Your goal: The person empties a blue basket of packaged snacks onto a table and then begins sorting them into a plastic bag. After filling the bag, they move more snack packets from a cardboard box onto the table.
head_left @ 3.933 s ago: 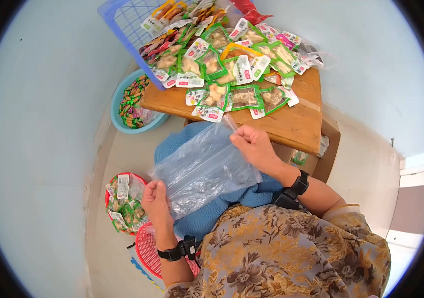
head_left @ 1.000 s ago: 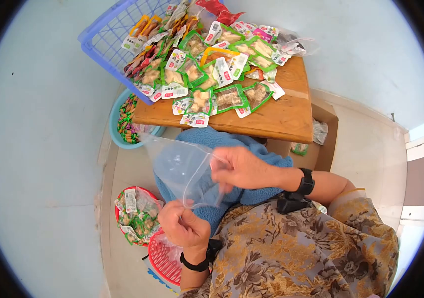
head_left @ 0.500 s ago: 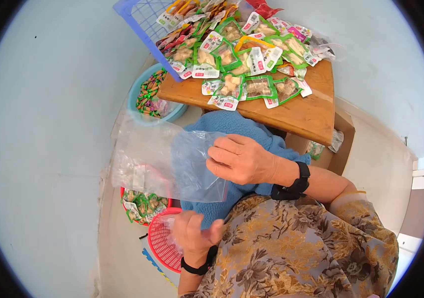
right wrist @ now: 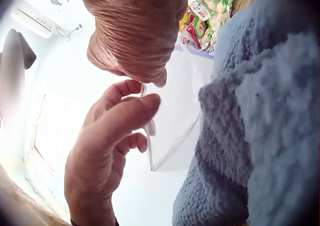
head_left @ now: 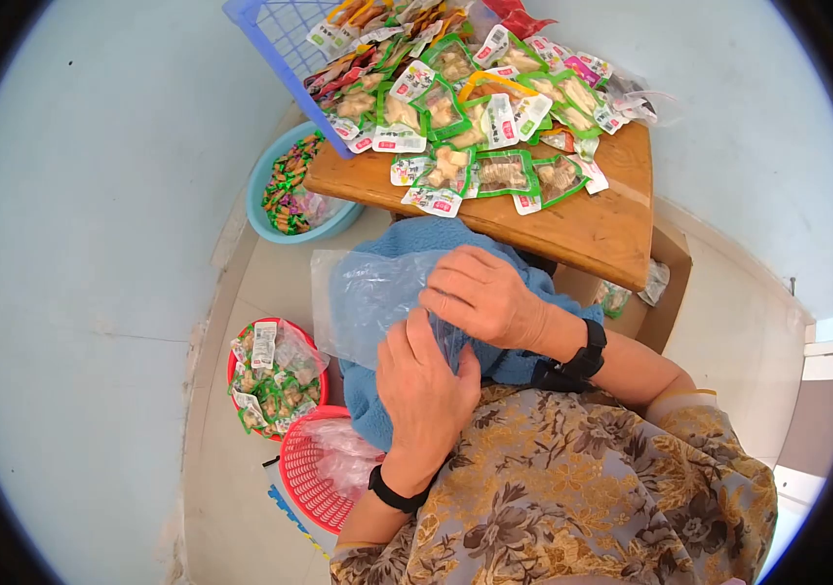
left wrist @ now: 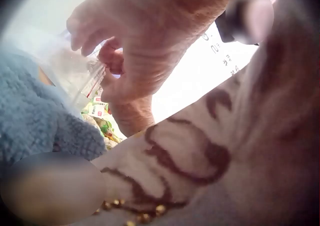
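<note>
Clear plastic bag (head_left: 358, 302) is right at your hands, over the fluffy blue cloth (head_left: 416, 232), with most of it sticking out left of your right hand's fingers. Your right hand (head_left: 489, 297) has its fingers curled in and is pinching the bag's edge. Your left hand (head_left: 426, 390) is right up against it, fingers bent, thumb held a bit apart, but I can't tell if it's actually gripping the plastic or only touching.

On the worktop (head_left: 597, 229) beyond your hands, those green-edged packets (head_left: 501, 174) have white labels (head_left: 400, 141) with little red blocks and dark characters, too tiny to read. Same deal with the black marks (left wrist: 215, 48) in your wrist views, can't make them out.

Your right wrist view shows the left thumb and bent fingers at the bag's edge, which is mostly covered from above. Left wrist view picks up a thin red line (left wrist: 92, 88) by the bag that I can't spot in the head view. But only the head view gets the red baskets (head_left: 319, 487) off to the left of your left hand, the blue basin (head_left: 317, 231) farther forward, and the cardboard box (head_left: 670, 302) out past your right hand.
</note>
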Demonstrator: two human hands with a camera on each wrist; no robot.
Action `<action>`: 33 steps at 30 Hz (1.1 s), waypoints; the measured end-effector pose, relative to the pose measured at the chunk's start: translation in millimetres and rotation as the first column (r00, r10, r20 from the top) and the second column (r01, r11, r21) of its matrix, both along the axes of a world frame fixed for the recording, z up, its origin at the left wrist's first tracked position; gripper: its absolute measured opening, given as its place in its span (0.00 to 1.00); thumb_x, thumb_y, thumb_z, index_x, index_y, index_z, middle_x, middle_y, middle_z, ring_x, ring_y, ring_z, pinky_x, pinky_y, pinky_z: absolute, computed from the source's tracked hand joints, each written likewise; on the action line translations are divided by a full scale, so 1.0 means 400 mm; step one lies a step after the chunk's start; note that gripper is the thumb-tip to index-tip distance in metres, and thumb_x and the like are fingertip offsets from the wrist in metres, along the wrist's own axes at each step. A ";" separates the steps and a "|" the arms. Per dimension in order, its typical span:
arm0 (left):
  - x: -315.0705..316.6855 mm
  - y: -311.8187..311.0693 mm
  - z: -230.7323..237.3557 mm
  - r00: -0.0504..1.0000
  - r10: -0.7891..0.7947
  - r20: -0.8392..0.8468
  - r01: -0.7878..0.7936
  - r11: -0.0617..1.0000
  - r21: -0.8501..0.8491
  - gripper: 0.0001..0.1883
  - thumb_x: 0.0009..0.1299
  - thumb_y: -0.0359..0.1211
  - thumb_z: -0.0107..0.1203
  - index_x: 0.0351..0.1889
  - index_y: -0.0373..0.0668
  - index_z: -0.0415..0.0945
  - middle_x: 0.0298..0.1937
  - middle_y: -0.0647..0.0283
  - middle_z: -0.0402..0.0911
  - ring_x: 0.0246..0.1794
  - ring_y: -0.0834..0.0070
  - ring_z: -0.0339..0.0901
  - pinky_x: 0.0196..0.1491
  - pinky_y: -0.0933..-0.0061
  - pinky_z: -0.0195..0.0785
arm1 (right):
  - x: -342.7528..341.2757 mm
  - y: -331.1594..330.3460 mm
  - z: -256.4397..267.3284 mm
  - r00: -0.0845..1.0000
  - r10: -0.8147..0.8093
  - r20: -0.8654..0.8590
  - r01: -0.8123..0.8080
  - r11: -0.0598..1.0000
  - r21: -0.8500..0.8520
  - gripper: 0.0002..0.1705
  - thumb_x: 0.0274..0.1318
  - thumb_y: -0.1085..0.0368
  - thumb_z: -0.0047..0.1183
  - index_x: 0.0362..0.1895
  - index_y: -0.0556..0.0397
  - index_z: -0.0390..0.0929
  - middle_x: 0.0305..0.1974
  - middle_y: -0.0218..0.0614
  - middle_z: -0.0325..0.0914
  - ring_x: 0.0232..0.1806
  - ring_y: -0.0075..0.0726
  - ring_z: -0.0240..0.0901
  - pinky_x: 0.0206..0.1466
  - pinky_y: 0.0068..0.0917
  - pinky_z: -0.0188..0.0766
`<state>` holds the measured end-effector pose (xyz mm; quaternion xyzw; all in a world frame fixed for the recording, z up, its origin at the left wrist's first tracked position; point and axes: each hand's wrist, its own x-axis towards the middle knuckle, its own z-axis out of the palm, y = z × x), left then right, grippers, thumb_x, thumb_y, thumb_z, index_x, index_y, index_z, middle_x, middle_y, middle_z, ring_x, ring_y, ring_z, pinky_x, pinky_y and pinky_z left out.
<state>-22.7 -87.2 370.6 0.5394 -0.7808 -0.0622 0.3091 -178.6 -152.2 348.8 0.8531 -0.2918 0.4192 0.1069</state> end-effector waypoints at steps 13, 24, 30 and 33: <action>-0.024 -0.038 -0.061 0.997 0.058 0.043 -0.049 0.979 -0.197 0.13 0.64 0.26 0.64 0.47 0.40 0.77 0.28 0.57 0.79 0.26 0.58 0.78 0.27 0.61 0.70 | -0.044 0.009 -0.010 0.987 -0.093 0.133 0.099 0.994 -0.042 0.12 0.43 0.70 0.62 0.34 0.59 0.77 0.38 0.42 0.75 0.42 0.49 0.76 0.45 0.42 0.78; -0.043 -0.045 -0.058 0.996 0.036 0.076 -0.011 0.951 -0.308 0.11 0.66 0.26 0.64 0.46 0.38 0.81 0.24 0.58 0.77 0.20 0.61 0.75 0.21 0.61 0.65 | -0.016 0.052 -0.049 0.981 0.027 -0.192 0.020 0.971 0.239 0.23 0.48 0.67 0.57 0.51 0.62 0.78 0.57 0.51 0.73 0.60 0.56 0.70 0.65 0.46 0.69; -0.023 -0.017 -0.062 0.988 -0.028 0.149 0.075 0.942 -0.326 0.16 0.62 0.22 0.63 0.49 0.35 0.81 0.22 0.61 0.74 0.19 0.64 0.73 0.20 0.63 0.63 | 0.017 -0.005 -0.060 0.984 -0.098 -0.148 0.141 0.938 0.317 0.31 0.52 0.61 0.57 0.62 0.55 0.73 0.70 0.53 0.63 0.71 0.61 0.60 0.71 0.54 0.61; -0.020 -0.009 -0.057 0.986 -0.030 0.165 0.081 0.947 -0.311 0.16 0.62 0.22 0.63 0.49 0.35 0.81 0.22 0.60 0.74 0.19 0.64 0.73 0.21 0.63 0.64 | 0.029 -0.015 -0.062 0.982 -0.049 -0.185 0.108 0.940 0.324 0.30 0.52 0.58 0.57 0.62 0.51 0.75 0.70 0.50 0.64 0.73 0.60 0.59 0.71 0.57 0.60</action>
